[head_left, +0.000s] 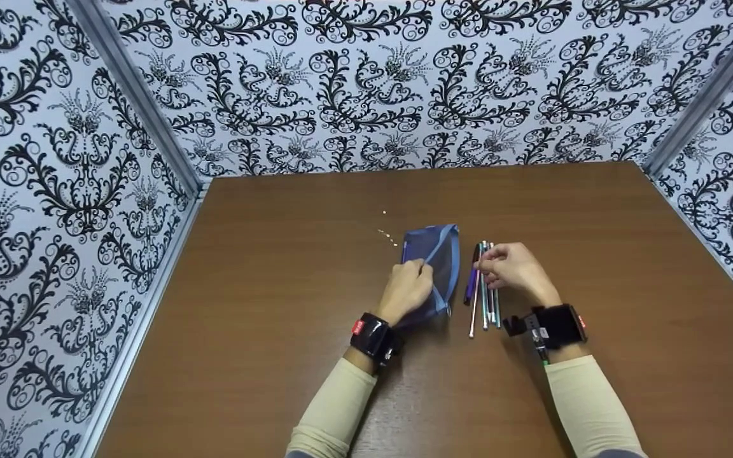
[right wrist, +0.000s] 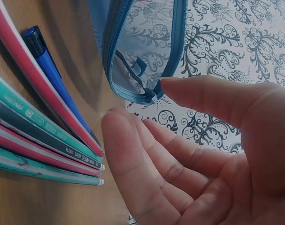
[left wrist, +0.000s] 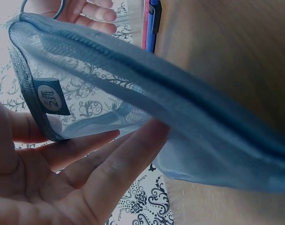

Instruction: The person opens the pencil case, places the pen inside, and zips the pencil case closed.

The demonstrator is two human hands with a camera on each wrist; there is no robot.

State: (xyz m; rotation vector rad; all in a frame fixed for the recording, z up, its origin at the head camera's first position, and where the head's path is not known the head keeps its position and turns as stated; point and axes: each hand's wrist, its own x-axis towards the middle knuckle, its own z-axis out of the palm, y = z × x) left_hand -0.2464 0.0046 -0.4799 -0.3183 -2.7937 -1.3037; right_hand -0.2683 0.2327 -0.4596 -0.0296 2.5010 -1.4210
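My left hand (head_left: 408, 289) holds a blue mesh zipper pouch (head_left: 446, 270), with fingers and thumb on either side of its mesh in the left wrist view. The zipper of the pouch (left wrist: 147, 77) runs along its edge, and a dark label (left wrist: 51, 96) is sewn on one end. My right hand (head_left: 518, 270) is over a row of pencils (right wrist: 36, 115), in red, green and black stripes. Its thumb and forefinger stand apart with nothing between them. Beside the pencils lies a blue pen (right wrist: 55, 75) with a black clip.
Pouch, pencils and pen are on a brown wooden table (head_left: 277, 286). Patterned black-and-white panels (head_left: 373, 89) rise behind it and along both sides. A few small bright specks (head_left: 387, 235) show on the table beyond the pouch.
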